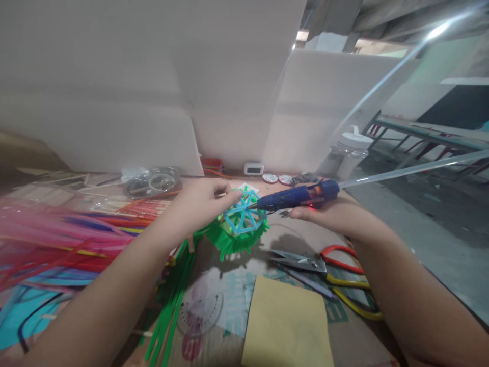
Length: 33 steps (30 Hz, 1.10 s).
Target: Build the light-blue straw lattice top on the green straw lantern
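Note:
My left hand [208, 200] pinches the upper left edge of a small craft piece. This piece has a light blue spoked frame [244, 220] on top and a fringed skirt of green pipe cleaners [234, 245] below. In my right hand [336, 211] is a dark blue hot glue gun [296, 198], held sideways with a small red light showing. Its nozzle tip reaches the middle of the blue frame; whether it touches cannot be made out. A long clear glue stick [397, 171] sticks out of the gun's back end towards the right.
Below my right hand lie red-handled scissors [305, 262], a yellow-handled tool [357, 300] and a pen [305, 280]. Yellow paper [288, 326] and a clear protractor [200, 311] lie in front. Colourful pipe cleaners [69, 234] cover the left. A lidded bottle [349, 153] stands back right.

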Tool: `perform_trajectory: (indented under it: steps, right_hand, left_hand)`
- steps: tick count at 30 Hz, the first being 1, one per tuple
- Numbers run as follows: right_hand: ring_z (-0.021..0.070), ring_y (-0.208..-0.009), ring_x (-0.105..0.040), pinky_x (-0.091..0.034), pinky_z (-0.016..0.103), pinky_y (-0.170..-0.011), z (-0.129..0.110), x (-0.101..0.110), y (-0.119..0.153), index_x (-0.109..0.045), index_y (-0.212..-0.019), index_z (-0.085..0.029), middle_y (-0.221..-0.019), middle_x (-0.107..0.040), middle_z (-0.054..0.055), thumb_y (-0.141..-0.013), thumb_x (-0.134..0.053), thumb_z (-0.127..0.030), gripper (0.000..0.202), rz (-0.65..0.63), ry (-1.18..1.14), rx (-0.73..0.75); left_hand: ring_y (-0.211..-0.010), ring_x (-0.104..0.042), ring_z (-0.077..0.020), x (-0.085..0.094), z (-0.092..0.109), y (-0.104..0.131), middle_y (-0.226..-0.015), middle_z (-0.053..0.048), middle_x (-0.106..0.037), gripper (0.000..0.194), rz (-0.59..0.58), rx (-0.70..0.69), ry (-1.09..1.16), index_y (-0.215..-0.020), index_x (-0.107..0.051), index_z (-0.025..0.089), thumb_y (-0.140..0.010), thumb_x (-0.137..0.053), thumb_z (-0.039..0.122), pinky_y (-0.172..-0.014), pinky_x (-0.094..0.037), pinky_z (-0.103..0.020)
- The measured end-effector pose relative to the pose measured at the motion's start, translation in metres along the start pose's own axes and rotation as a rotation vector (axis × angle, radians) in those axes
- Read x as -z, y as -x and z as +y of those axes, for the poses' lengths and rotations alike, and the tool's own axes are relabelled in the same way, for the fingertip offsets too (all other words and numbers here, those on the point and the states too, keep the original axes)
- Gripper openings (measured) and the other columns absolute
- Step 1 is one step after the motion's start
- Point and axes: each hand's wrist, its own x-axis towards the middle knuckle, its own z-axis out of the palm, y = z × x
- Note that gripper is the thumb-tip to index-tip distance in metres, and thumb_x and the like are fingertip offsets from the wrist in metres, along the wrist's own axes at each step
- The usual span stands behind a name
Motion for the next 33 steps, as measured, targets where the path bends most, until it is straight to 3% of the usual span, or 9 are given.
perform_trajectory:
  steps: [19,30,33]
  right_hand:
    - [0.0309,-0.114,-0.071,-0.058,0.046,-0.102,0.015,0.001,-0.001,-0.075,-0.118,-0.037,-0.119,-0.076,-0.003,-0.078,-0.076,-0.053,0.043,0.035,0.051,0.008]
    - [0.032,-0.116,-0.069,-0.057,0.047,-0.104,0.015,0.003,0.0,-0.076,-0.115,-0.036,-0.12,-0.076,-0.002,-0.077,-0.076,-0.058,0.044,0.08,0.112,-0.001]
    - [0.0315,-0.114,-0.07,-0.057,0.046,-0.102,0.013,0.003,0.001,-0.078,-0.108,-0.037,-0.115,-0.077,-0.003,-0.078,-0.074,-0.058,0.036,0.046,0.117,0.004]
  left_hand:
    - [-0.058,-0.037,-0.0139,0.0,-0.001,-0.001,-0.061,0.003,-0.039,0.048,-0.009,-0.005,0.002,-0.063,-0.042,0.021,-0.091,-0.051,0.058,-0.053,-0.023,-0.028]
    - [-0.058,-0.035,-0.013,0.0,-0.002,-0.001,-0.062,0.004,-0.035,0.048,-0.012,-0.001,0.002,-0.063,-0.039,0.021,-0.092,-0.051,0.058,-0.053,-0.022,-0.028]
    - [-0.059,-0.035,-0.013,0.0,0.0,-0.001,-0.063,0.004,-0.034,0.048,-0.013,-0.002,0.005,-0.063,-0.038,0.021,-0.092,-0.051,0.057,-0.053,-0.022,-0.028]
